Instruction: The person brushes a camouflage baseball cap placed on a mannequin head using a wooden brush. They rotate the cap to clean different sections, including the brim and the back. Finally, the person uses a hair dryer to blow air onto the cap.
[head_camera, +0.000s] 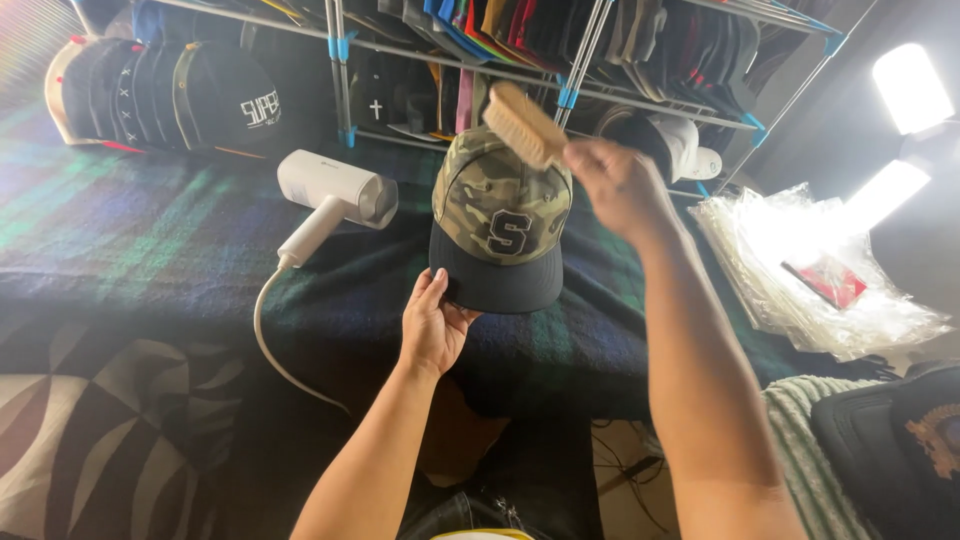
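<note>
I see the left hand gripping the camouflage cap by its dark brim, above the plaid-covered counter. The right hand holds a wooden brush against the cap's crown.

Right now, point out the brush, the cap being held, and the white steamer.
brush (522, 124), head view, on its pale wooden back.
cap (500, 205), head view, on the camouflage front panel.
steamer (330, 185), head view, on its white body.
</note>
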